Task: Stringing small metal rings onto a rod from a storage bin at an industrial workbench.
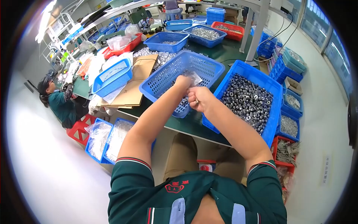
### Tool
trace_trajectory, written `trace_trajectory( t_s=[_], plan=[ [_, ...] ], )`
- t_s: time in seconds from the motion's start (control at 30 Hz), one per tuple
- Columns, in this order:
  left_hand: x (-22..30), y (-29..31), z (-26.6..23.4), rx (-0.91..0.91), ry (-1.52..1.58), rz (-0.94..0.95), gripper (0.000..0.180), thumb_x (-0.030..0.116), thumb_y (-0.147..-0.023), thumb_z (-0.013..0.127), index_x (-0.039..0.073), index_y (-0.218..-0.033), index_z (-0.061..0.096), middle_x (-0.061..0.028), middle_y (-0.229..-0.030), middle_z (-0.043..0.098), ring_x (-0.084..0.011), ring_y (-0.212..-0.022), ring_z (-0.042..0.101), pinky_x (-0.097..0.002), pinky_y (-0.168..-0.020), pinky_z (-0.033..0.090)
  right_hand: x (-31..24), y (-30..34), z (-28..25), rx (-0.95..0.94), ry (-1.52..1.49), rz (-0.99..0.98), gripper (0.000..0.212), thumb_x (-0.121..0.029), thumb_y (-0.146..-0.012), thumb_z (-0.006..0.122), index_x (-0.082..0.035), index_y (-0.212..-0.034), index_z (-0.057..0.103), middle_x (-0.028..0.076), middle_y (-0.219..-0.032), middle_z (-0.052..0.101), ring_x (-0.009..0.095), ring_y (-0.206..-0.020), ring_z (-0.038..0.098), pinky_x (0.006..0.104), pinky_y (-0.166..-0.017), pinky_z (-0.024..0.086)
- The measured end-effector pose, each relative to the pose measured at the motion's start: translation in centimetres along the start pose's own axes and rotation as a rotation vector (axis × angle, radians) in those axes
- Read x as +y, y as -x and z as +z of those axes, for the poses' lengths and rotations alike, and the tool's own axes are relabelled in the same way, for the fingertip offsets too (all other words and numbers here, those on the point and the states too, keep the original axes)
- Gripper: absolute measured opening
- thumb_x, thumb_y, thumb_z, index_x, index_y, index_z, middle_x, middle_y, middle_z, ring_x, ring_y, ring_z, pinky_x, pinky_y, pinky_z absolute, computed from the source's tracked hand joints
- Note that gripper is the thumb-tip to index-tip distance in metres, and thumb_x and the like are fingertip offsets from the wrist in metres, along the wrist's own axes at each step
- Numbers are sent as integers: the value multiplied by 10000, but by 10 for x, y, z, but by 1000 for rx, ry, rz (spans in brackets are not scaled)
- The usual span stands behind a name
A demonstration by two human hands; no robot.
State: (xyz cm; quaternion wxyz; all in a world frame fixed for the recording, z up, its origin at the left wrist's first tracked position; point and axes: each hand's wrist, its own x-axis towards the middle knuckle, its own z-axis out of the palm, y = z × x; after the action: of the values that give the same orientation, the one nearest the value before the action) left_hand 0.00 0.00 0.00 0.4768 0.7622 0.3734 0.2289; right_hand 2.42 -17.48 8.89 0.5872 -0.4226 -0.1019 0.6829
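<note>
Both your hands meet over a blue perforated basket on the green desk, where a small clear plastic bag shows just beyond your left hand. Your left fingers look closed on the bag's edge, though the wrist hides much of the grip; your right hand is curled tight just beside it, seemingly around a small metallic piece too little to identify.

A loose pinch on thin, slippery film could let the bag slide into the basket, and a bag tipped while its mouth is open, which cannot be told here, could shed its contents. The metallic piece could drop too, should your right fingers relax early.

At your right, a blue bin heaped with dark cylindrical metal parts sits under your forearm, near the desk's front edge; an elbow swung low could knock its rim and scatter parts, and a stray one landing in the basket would mix the lots.
</note>
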Motion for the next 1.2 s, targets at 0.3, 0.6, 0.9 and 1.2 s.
trace_trajectory(
  t_s=[0.3,0.6,0.9,1.2],
  plan=[
    [22,18,-38,46,332,-633,178,55,-868,429,-62,-845,560,-183,-730,637,-292,-591,649,-443,-491,536,42,140,21,-111,27,10,160,-181,-924,475,-21,-924,481,-40,-556,385,52,-423,362,203,-359,266],
    [144,55,-10,10,22,253,398,221,-782,628,9,-1117,590,-126,-823,656,-170,-610,624,-276,-545,500,72,262,-79,227,23,-446,202,-193,-954,433,1,-970,486,-11,-556,353,69,-397,333,209,-367,274],
    [173,117,131,-479,-219,620,241,185,-811,599,31,-991,646,-104,-847,656,-181,-792,615,-298,-728,478,107,305,-114,481,-34,-646,181,-180,-967,410,-16,-966,487,-26,-549,326,36,-397,274,189,-366,236],
    [154,79,179,-331,-616,567,309,315,-771,593,85,-969,652,-162,-989,620,-331,-920,596,-432,-792,481,121,311,-141,494,-78,-614,183,-188,-966,411,-23,-973,491,-30,-557,335,38,-411,283,187,-379,246]
  ],
)
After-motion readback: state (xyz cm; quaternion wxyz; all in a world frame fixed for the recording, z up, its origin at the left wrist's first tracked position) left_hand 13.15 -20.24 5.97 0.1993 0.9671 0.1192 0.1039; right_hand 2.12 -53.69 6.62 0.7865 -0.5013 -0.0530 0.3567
